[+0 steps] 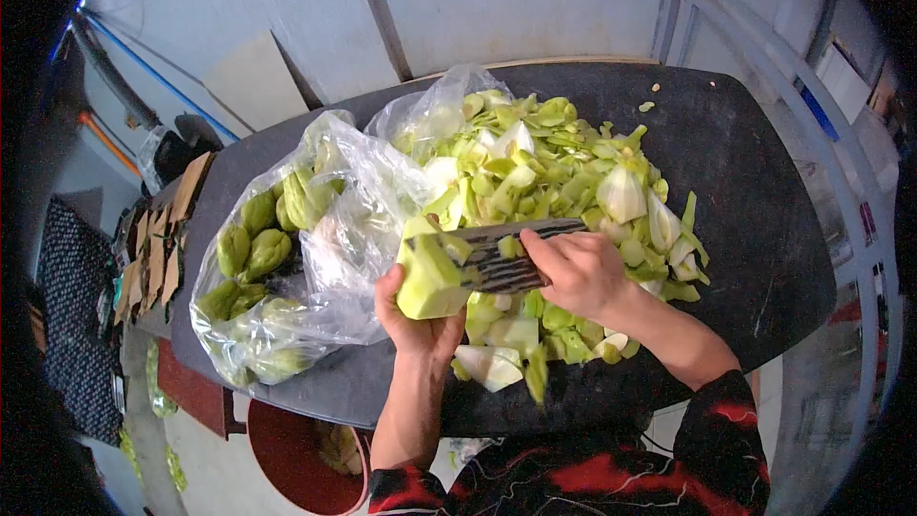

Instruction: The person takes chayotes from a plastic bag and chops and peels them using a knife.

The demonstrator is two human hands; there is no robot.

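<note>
My left hand (420, 333) is wrapped around a pale green, peeled chayote (428, 289) with flat cut faces. A wide-bladed kitchen knife (495, 274) with dark, streaky marks on its blade is gripped in my right hand (578, 272). The blade lies against the chayote's right side, and a small green scrap clings to it; the handle is hidden in my fingers. Beneath and behind both hands spreads a heap of green peelings and cut pieces (564, 186). To the left, whole green chayotes (267, 253) sit in a clear plastic bag (358, 201).
All this rests on a dark table (755, 229) with rounded corners. Below its front edge stands a reddish-brown bucket (272, 473) with pale pieces inside. A grey metal railing (845, 105) runs along the right, and cardboard pieces (162, 229) lean at the left.
</note>
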